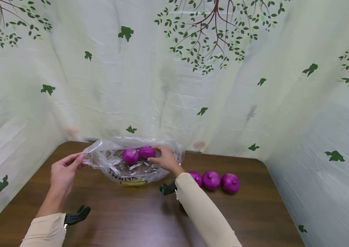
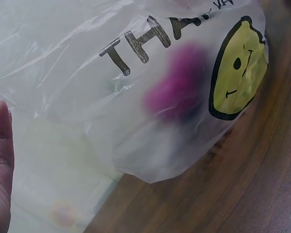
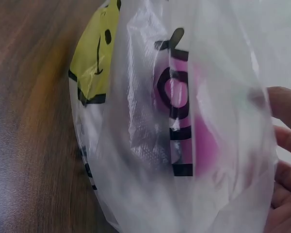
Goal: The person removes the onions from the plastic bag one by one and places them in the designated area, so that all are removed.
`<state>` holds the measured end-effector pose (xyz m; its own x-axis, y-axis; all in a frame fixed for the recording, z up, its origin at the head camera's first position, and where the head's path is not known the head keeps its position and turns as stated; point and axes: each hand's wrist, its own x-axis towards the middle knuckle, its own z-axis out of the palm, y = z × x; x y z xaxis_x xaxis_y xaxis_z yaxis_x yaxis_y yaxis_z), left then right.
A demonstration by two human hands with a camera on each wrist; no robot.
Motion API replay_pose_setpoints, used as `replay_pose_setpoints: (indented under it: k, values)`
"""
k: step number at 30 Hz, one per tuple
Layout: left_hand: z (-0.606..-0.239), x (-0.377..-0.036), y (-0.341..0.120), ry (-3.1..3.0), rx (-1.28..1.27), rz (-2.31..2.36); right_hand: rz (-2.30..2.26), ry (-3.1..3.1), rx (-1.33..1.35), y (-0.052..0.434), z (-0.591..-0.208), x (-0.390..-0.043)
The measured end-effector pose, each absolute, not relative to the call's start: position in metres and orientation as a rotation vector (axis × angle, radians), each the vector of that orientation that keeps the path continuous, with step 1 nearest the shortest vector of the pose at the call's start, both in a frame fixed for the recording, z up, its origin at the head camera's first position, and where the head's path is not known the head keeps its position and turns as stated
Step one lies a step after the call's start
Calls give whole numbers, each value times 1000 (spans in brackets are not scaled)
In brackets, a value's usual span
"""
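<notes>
The clear plastic bag (image 1: pixel 134 161) lies on the brown wooden table (image 1: pixel 125 216), mouth open toward the back wall, its yellow smiley print facing the person. Left hand (image 1: pixel 63 173) at the bag's left rim, fingers fairly straight against the plastic, lifting that edge. Right hand (image 1: pixel 165 158) is inside the mouth, fingers curled around a purple onion (image 1: pixel 147 151). A second purple onion (image 1: pixel 130 156) sits in the bag, just left of the held one and touching it. Right of the bag, three more purple onions (image 1: pixel 211 179) rest in a row on the table.
</notes>
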<state>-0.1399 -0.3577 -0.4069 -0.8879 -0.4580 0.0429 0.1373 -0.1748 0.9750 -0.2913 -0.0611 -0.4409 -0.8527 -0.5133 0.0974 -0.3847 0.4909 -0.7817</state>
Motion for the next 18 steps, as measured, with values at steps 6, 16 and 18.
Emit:
replay_pose_setpoints:
  k: [6, 16, 18]
  values:
    - [-408, -140, -359, -1714, 362, -2116, -1269, 2587, -712, -73, -454, -301]
    - [-408, -139, -362, -1749, 342, -2070, -1330, 2579, -494, -87, -469, -308]
    - [-408, -139, -363, -1759, 340, -2060, -1345, 2565, -447, -89, -472, -309]
